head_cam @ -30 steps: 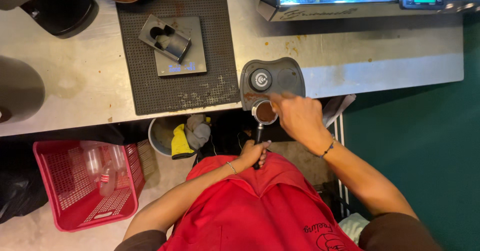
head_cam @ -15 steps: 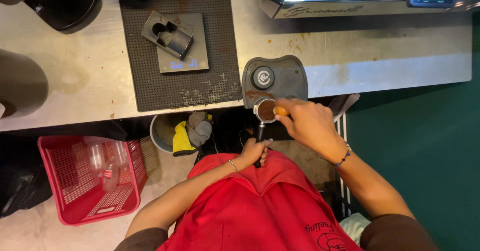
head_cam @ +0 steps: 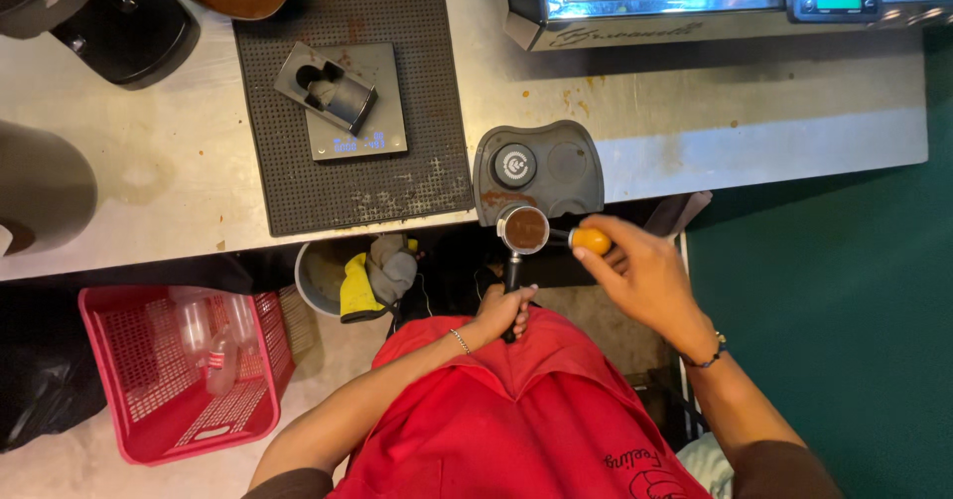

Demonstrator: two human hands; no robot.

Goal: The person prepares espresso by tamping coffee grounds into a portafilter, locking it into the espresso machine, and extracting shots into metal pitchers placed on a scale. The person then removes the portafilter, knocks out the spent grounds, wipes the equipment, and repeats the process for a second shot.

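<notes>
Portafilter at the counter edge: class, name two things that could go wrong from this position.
1. The portafilter, full of coffee grounds, rests only on the edge of the tamping mat; if the left hand slips on the handle, it could tip and spill.
2. The right hand brings the orange-knobbed tool in from the side; a knock could scatter grounds.

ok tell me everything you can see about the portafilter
The portafilter has a round metal basket filled with brown coffee grounds and a dark handle pointing down toward the person. The basket sits at the front edge of the grey tamping mat on the steel counter, roughly level. The left hand grips the handle's lower end. The right hand holds an orange-knobbed tool beside the basket's right rim; whether it touches is unclear.
</notes>
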